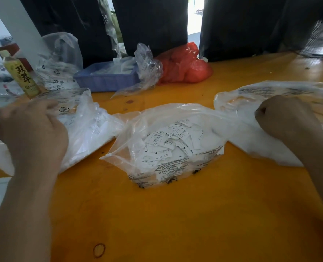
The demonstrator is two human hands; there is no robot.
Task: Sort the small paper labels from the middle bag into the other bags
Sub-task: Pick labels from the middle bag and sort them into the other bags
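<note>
The middle bag [175, 114] is clear plastic and lies open on the orange table [175, 214]. A heap of small white paper labels [168, 140] with size letters fills it. To its left lies the left bag [92, 129], holding white contents. My left hand [32, 129] is over that bag with its fingers curled onto the plastic near the rim. The right bag [251, 91] lies to the right. My right hand [287, 118] is curled into a fist on the right bag's plastic. Whether either hand also holds labels is hidden.
At the back stand a blue tray [104, 80] with packets, a red plastic bag [183, 67], crumpled clear bags [147, 63] and a yellow drink bottle [21, 76] at the far left. Dark cloth [149, 21] hangs behind the table.
</note>
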